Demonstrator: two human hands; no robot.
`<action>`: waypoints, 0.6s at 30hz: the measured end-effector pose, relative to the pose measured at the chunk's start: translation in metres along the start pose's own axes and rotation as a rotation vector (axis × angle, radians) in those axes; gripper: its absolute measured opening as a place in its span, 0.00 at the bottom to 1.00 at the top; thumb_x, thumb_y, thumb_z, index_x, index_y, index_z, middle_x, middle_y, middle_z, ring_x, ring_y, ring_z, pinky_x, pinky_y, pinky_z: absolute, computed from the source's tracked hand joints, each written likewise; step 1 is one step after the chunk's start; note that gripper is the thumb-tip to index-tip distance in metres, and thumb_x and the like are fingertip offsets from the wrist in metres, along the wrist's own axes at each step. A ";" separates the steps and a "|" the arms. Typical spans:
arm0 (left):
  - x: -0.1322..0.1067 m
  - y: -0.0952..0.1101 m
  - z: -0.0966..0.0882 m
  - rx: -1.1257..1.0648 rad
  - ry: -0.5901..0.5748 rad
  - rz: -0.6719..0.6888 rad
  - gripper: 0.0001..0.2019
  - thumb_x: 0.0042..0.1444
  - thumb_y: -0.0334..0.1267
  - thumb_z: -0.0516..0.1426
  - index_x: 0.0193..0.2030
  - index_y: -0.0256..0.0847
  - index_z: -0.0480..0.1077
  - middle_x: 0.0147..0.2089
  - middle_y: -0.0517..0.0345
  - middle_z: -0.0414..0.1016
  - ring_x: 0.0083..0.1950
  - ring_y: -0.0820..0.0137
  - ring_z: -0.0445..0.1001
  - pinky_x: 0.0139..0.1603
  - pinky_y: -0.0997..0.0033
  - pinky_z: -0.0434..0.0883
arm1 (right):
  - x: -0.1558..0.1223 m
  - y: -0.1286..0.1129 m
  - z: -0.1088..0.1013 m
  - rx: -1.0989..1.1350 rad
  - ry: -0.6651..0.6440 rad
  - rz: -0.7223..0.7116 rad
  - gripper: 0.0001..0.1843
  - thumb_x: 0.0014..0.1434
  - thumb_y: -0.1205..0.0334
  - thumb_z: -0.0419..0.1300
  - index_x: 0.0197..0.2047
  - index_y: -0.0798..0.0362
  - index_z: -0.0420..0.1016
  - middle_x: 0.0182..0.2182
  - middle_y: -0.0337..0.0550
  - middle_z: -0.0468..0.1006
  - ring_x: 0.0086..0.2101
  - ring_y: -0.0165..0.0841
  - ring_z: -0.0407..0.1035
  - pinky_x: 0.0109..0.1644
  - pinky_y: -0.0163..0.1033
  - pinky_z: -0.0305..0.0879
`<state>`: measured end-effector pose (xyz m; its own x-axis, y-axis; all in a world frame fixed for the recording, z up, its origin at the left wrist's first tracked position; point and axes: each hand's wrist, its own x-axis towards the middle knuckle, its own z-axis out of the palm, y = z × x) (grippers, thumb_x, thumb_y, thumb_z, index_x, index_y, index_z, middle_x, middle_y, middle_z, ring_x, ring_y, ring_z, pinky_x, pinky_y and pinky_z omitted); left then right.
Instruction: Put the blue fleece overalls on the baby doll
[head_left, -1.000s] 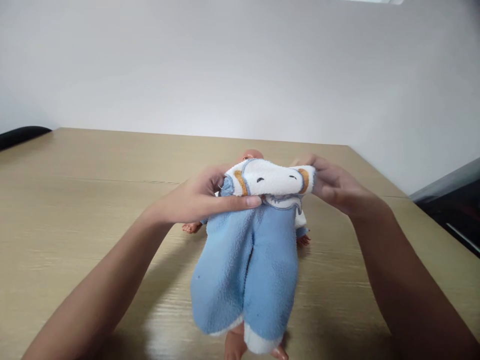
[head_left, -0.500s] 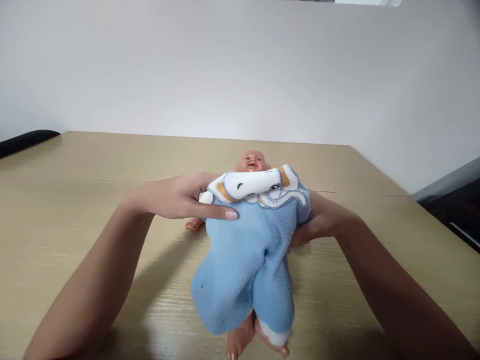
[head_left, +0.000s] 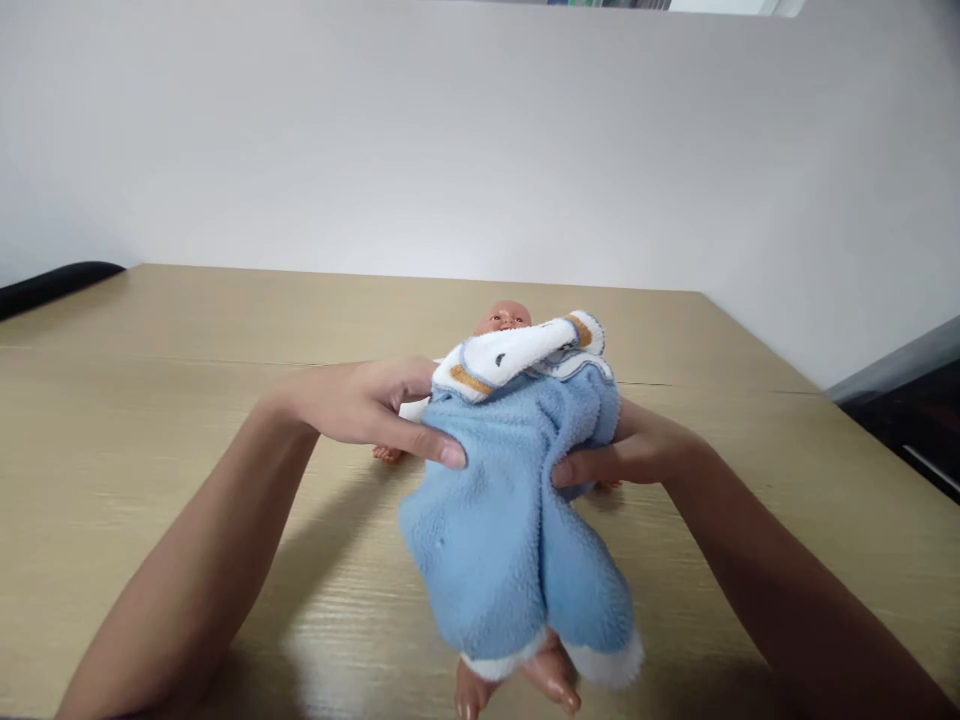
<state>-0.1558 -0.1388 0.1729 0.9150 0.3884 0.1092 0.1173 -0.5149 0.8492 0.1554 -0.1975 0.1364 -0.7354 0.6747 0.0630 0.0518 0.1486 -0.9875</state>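
Observation:
A baby doll (head_left: 504, 315) lies on its back, its head away from me and its feet pointing my way. Above its body I hold up a fleecy light-blue doll's romper (head_left: 487, 500) with white cuffs and a folded-over white animal design near the top. My left hand (head_left: 375, 405) grips the romper's left side, thumb in front and fingers hidden behind the cloth. On the opposite side, my right hand (head_left: 630, 450) pinches the fabric, its thumb in front too. The doll's torso is hidden by the romper; its feet show below the cuffs.
The doll rests on a light wooden table (head_left: 225, 320) with a seam across it. Behind the table rises a pale wall (head_left: 420, 140). A black curved object (head_left: 60, 280) stands at the left edge, and a dark object (head_left: 907, 420) at the right.
The romper has shifted slightly to the right, and its legs have swung that way. Its top fold now tilts up at the right. My right thumb has come round to the front of the cloth.

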 end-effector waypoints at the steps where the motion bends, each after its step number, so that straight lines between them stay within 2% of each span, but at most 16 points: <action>1: 0.000 -0.001 0.001 -0.050 -0.026 -0.008 0.16 0.63 0.51 0.71 0.42 0.40 0.77 0.32 0.59 0.77 0.28 0.72 0.74 0.33 0.74 0.77 | 0.000 0.000 0.000 0.005 -0.039 0.025 0.16 0.60 0.57 0.78 0.49 0.52 0.86 0.44 0.43 0.87 0.54 0.42 0.81 0.61 0.41 0.78; 4: 0.000 -0.003 0.004 -0.199 -0.074 -0.005 0.08 0.72 0.44 0.63 0.49 0.43 0.76 0.37 0.57 0.80 0.31 0.72 0.76 0.36 0.75 0.78 | 0.003 0.002 0.002 0.005 -0.260 0.073 0.22 0.60 0.58 0.78 0.56 0.53 0.85 0.49 0.45 0.87 0.56 0.42 0.80 0.63 0.40 0.76; 6: 0.000 -0.003 0.005 -0.225 -0.056 -0.016 0.08 0.73 0.43 0.62 0.54 0.44 0.75 0.36 0.58 0.80 0.32 0.70 0.78 0.40 0.74 0.80 | 0.006 0.005 0.004 -0.008 -0.389 0.080 0.25 0.54 0.57 0.82 0.53 0.53 0.86 0.48 0.44 0.87 0.58 0.43 0.78 0.68 0.42 0.73; 7: 0.000 -0.003 0.006 -0.215 -0.043 -0.035 0.10 0.72 0.43 0.63 0.55 0.44 0.75 0.36 0.58 0.80 0.33 0.69 0.79 0.41 0.73 0.80 | 0.008 0.006 0.004 -0.023 -0.403 0.071 0.24 0.52 0.57 0.83 0.51 0.52 0.87 0.46 0.42 0.88 0.59 0.43 0.77 0.70 0.42 0.70; 10: 0.002 -0.001 0.006 -0.168 -0.105 -0.079 0.14 0.65 0.46 0.70 0.51 0.41 0.80 0.38 0.54 0.83 0.36 0.64 0.83 0.42 0.68 0.83 | 0.010 0.008 0.001 -0.059 -0.311 0.011 0.18 0.51 0.57 0.83 0.44 0.50 0.88 0.38 0.37 0.86 0.57 0.41 0.78 0.70 0.41 0.70; 13: 0.006 -0.001 0.007 -0.166 -0.236 -0.031 0.20 0.49 0.47 0.79 0.44 0.41 0.84 0.41 0.50 0.86 0.42 0.56 0.86 0.46 0.63 0.85 | 0.006 0.007 -0.002 0.019 -0.211 -0.023 0.14 0.52 0.59 0.83 0.38 0.52 0.86 0.31 0.36 0.83 0.48 0.39 0.80 0.60 0.39 0.76; 14: 0.006 -0.002 0.006 -0.168 -0.259 -0.012 0.21 0.47 0.46 0.79 0.44 0.41 0.84 0.42 0.50 0.86 0.44 0.55 0.86 0.48 0.63 0.86 | 0.004 0.005 -0.002 0.053 -0.186 -0.024 0.14 0.53 0.59 0.82 0.38 0.53 0.86 0.31 0.36 0.82 0.46 0.38 0.81 0.57 0.38 0.77; 16: 0.007 -0.006 0.005 -0.146 -0.262 0.018 0.18 0.51 0.45 0.78 0.46 0.43 0.84 0.43 0.49 0.87 0.48 0.55 0.86 0.53 0.61 0.85 | 0.000 0.003 -0.001 0.084 -0.132 -0.007 0.14 0.56 0.57 0.80 0.41 0.54 0.86 0.35 0.38 0.84 0.45 0.37 0.80 0.56 0.38 0.77; 18: 0.005 -0.012 0.003 -0.120 -0.211 0.016 0.13 0.58 0.46 0.74 0.45 0.43 0.83 0.41 0.50 0.86 0.45 0.57 0.85 0.51 0.61 0.85 | -0.002 0.003 0.002 0.074 -0.106 0.019 0.15 0.62 0.55 0.77 0.47 0.54 0.86 0.42 0.42 0.86 0.49 0.37 0.80 0.57 0.39 0.77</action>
<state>-0.1511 -0.1331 0.1618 0.9781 0.2067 0.0234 0.0671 -0.4198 0.9051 0.1559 -0.1994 0.1327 -0.8021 0.5964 0.0321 0.0193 0.0796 -0.9966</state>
